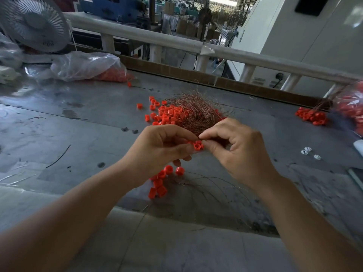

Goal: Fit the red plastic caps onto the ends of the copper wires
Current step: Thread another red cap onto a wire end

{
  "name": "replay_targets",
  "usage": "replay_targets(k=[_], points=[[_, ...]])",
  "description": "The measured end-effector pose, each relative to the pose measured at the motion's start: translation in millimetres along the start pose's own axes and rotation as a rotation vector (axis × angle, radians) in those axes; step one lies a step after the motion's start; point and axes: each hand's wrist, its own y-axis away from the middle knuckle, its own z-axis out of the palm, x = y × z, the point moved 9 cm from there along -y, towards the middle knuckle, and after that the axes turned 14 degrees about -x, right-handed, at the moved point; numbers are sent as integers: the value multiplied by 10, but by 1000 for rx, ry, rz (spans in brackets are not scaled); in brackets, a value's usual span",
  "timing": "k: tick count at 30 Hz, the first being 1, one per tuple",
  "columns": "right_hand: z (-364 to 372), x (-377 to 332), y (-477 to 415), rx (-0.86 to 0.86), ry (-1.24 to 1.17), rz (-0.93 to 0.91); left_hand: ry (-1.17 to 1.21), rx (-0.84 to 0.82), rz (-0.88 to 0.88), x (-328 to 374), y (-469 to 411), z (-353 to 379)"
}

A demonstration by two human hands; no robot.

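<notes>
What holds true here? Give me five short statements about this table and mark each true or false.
1. The left hand and right hand both pinch at one red cap. True.
2. The wire tangle lies on the table beyond the hands. True.
3. The white fan stands at the right end. False: the fan is at the left end.
4. The scattered caps are blue. False: the loose caps are red.
5. A clear bag holding red caps lies far left. True.
</notes>
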Motion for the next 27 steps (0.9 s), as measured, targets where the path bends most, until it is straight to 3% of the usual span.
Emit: replay_targets(k=[5,11,21,27], points=[[-110,61,18,47,-107,33,227,27,-28,-90,-20,-45],[-91,43,21,55,-136,61,324,-9,-26,-91,-33,-11],[-46,20,21,42,-151,60,23,82,18,-27,-3,-95],[-2,10,20,27,-171,66,-4,94,42,-3,-2,-95]])
